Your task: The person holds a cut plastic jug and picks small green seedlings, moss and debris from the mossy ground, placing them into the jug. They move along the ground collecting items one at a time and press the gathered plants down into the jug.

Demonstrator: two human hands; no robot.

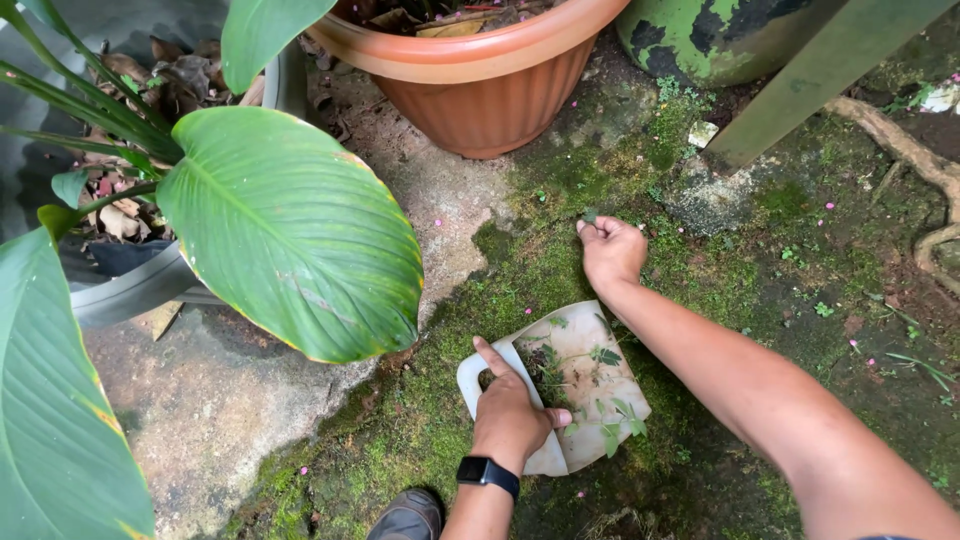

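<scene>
A: Item one, left hand [508,420]. Condition?

B: Closed around the near left corner of a pale, flat scoop-like tray [585,365], thumb stretched out along the edge, fingers curled over the rim. A black smartwatch [488,472] sits on that wrist.

A: Location of the tray?

B: Lying on the mossy ground [440,420], near centre of the scene, tilted slightly right. It has a cut-out handle hole at its left end, next to the thumb.

A: Contents?

B: Small pulled weeds [600,400], green leaves and thin roots with dark soil, scattered across its surface.

A: Item two, right hand [610,252].

B: Farther out than the tray, just beyond its far edge. Fingers pinched shut on a tiny green sprig [590,215] at ground level. Whether the sprig is rooted or already free, I cannot tell. The forearm runs from the near right corner across to the hand.

A: Surroundings, left side?

B: A large glossy green leaf [290,230] overhanging bare concrete, with another broad leaf [55,420] at the near left. Behind them, a grey pot [135,285] holding dry brown leaves.

A: Far side?

B: A terracotta-coloured plastic pot [480,85] at far centre, a moss-stained dark pot [720,40] to its right, and a green slanted post [820,75] beside that.

A: Far right?

B: A bare woody root [920,165] curving over dark soil, with small pink petals dotted about.

A: Near edge?

B: The toe of a grey shoe [408,515], just left of the left wrist.
</scene>
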